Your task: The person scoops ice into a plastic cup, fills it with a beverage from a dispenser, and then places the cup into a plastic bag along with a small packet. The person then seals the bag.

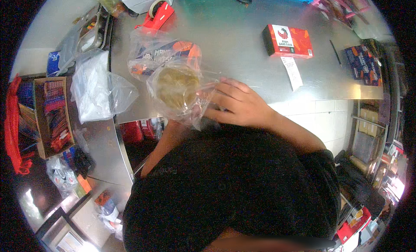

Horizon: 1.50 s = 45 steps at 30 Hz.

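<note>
A round container with yellowish-green contents [177,84] sits inside a clear plastic bag [191,117] at the near edge of the steel table. My right hand [239,101] pinches the gathered film on the bag's right side, its fingers bent. From below, my left forearm runs up to the bag, and my left hand [175,123] is mostly hidden beneath it. Just behind the container lies a navy and orange printed carton [169,52], covered by another clear plastic bag [138,41].
A red tape dispenser [161,16] stands behind the carton. To the right, a red printed box [289,41] has a printed paper slip [292,73] by it. White plastic bags [92,89] lie at left, near a cardboard box of wrapped sticks [53,115]. Dark cartons [362,65] stand far right.
</note>
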Each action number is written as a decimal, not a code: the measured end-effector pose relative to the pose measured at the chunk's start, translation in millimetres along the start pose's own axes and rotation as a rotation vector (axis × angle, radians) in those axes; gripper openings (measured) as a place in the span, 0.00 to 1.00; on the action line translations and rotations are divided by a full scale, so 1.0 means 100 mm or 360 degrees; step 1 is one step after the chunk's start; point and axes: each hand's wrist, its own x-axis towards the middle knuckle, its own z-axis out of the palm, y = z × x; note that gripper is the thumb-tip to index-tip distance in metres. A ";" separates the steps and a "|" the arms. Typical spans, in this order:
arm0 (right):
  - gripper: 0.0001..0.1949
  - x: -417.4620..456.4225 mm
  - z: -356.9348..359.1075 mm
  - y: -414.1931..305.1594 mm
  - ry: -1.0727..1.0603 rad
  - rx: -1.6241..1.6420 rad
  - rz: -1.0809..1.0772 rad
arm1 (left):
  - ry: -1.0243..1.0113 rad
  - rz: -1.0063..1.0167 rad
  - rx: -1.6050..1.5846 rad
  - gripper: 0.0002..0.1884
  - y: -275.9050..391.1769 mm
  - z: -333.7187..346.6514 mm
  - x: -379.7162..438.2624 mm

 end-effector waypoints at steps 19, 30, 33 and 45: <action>0.12 0.45 -0.24 -0.07 0.0433 0.0487 0.0827 | -0.0221 0.0000 0.0601 0.30 0.31 0.18 -0.24; 0.09 0.56 -0.17 -0.18 0.0034 0.1522 0.0464 | -0.0280 0.0071 0.0939 0.30 0.39 0.08 -0.31; 0.13 0.58 -0.15 -0.21 0.0074 0.1484 0.0570 | -0.0246 0.0022 0.1051 0.30 0.47 0.01 -0.35; 0.27 0.52 0.10 -0.16 0.0223 0.1063 0.0764 | -0.0278 -0.0051 0.0970 0.22 0.22 -0.18 -0.38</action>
